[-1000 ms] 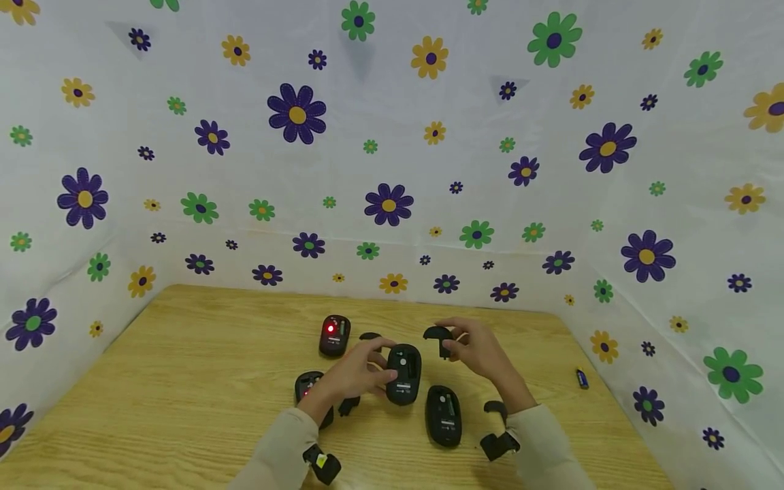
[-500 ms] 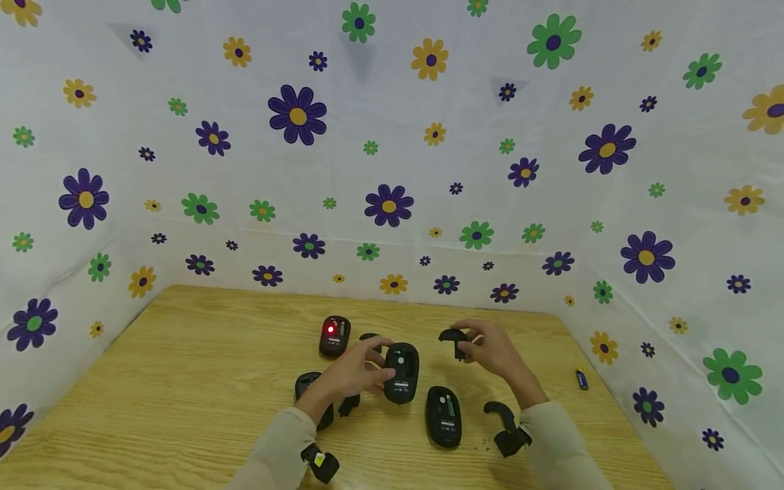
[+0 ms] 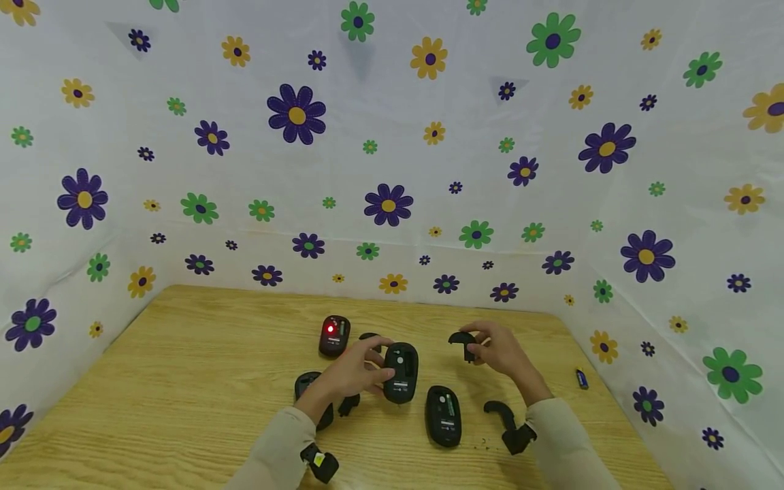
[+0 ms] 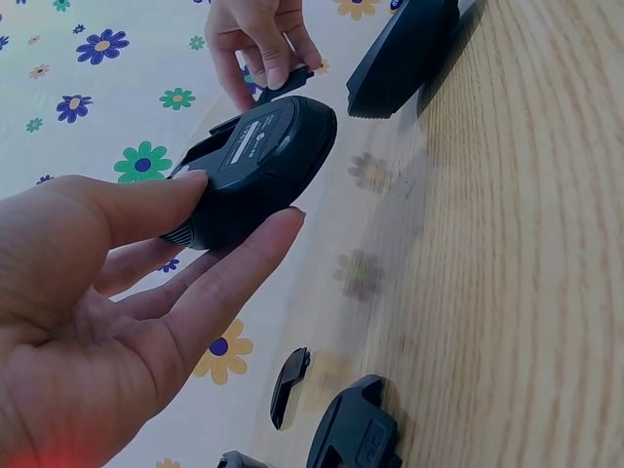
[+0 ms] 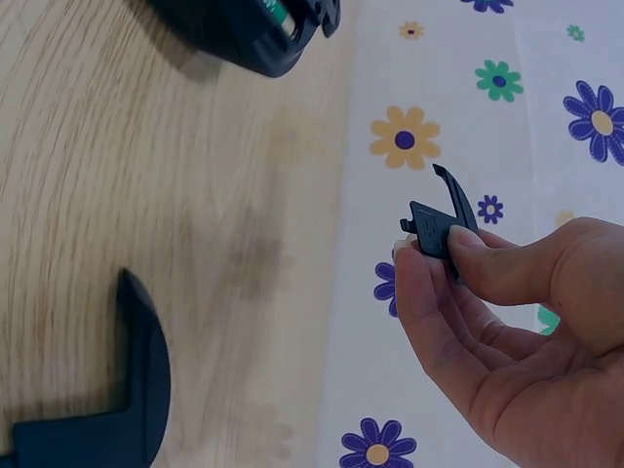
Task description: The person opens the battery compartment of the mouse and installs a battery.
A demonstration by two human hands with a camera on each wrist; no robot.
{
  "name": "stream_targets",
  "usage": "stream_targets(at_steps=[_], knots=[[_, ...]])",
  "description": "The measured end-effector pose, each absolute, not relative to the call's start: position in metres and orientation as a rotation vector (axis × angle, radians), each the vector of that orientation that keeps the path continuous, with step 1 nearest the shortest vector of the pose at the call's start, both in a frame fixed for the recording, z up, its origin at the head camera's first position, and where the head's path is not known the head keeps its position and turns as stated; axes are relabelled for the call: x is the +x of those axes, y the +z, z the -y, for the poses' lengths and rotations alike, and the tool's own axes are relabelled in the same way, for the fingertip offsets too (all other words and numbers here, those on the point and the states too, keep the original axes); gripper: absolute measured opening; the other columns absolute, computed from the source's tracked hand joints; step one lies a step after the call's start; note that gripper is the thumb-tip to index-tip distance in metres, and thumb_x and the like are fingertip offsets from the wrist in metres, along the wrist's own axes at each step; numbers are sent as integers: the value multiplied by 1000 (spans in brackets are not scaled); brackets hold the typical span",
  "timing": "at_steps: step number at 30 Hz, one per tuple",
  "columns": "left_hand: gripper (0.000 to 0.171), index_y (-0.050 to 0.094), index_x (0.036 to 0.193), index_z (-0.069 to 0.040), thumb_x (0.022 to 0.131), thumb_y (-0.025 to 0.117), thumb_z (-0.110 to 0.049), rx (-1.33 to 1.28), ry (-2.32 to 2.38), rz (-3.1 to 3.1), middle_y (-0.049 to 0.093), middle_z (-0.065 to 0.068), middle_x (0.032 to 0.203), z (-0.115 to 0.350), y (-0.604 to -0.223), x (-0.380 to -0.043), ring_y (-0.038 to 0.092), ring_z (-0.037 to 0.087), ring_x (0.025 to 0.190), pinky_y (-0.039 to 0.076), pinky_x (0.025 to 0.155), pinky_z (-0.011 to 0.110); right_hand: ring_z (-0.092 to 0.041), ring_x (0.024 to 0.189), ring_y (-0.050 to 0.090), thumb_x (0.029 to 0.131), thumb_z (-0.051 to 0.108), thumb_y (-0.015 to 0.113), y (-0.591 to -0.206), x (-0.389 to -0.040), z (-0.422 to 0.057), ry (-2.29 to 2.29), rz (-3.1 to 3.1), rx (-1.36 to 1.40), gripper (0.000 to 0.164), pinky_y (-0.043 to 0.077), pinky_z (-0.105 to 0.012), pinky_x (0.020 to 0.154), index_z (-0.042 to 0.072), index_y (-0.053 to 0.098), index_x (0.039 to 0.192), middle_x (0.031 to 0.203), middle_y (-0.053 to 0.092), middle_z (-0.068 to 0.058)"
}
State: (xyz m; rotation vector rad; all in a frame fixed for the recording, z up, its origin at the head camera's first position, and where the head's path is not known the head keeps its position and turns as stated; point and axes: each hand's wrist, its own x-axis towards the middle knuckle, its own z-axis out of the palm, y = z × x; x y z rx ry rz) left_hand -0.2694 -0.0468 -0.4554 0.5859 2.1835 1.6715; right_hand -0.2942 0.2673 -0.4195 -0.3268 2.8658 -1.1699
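Observation:
My left hand [image 3: 361, 367] grips a black computer mouse [image 3: 401, 373] above the table, its underside facing me and its battery slot uncovered. In the left wrist view the thumb lies on the underside of that mouse [image 4: 258, 166], with fingers beneath. To the right, my right hand [image 3: 499, 350] pinches a black T-shaped battery cover [image 3: 463, 340] between thumb and fingers, apart from the mouse. The right wrist view shows this cover [image 5: 436, 229] with its curved edge and small tab. Below the held mouse, another upturned mouse [image 3: 444, 416] lies with a battery in its open slot.
An upturned mouse [image 3: 334, 337] glows red at the back. Another mouse [image 3: 306, 383] is partly hidden behind my left forearm. Loose covers lie near the left hand [image 3: 349, 406] and by the right wrist [image 3: 499, 410]. A blue battery [image 3: 581, 378] lies far right; patterned cloth surrounds the wooden table [image 3: 202, 381].
My right hand has moved right with the battery cover, widening its gap from the held mouse. The left hand and its mouse have barely shifted.

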Motion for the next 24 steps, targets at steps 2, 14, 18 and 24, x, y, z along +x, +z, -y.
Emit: stream_targets(at_steps=[2, 14, 18, 24], knots=[[56, 48, 151, -10, 99, 69, -10, 590, 1671, -2185, 61, 26, 126, 47, -455, -269, 75, 33, 101, 67, 76, 47, -25, 73, 75, 96, -9, 63, -421, -294, -270, -1170, -2871, -323, 34, 67, -45, 70, -6, 65, 130, 96, 72, -26], [56, 48, 151, -8, 99, 69, -10, 602, 1681, -2177, 61, 26, 124, 48, -456, -269, 74, 33, 102, 67, 77, 48, -24, 72, 75, 94, -10, 65, -435, -303, -284, -1157, -2888, -283, 34, 67, -42, 67, -7, 66, 128, 96, 72, -26], [55, 48, 150, -8, 99, 69, -9, 612, 1677, -2179, 61, 26, 124, 47, -456, -269, 74, 34, 103, 67, 78, 47, -28, 69, 75, 94, -10, 65, -437, -304, -288, -1127, -2894, -281, 33, 66, -41, 65, -7, 66, 127, 95, 72, -26], [55, 48, 150, -8, 99, 69, -9, 613, 1672, -2178, 61, 26, 124, 46, -456, -269, 74, 35, 104, 67, 77, 47, -29, 65, 75, 94, -7, 66, -439, -306, -294, -1034, -2923, -287, 33, 65, -40, 63, -8, 67, 126, 91, 74, -26]])
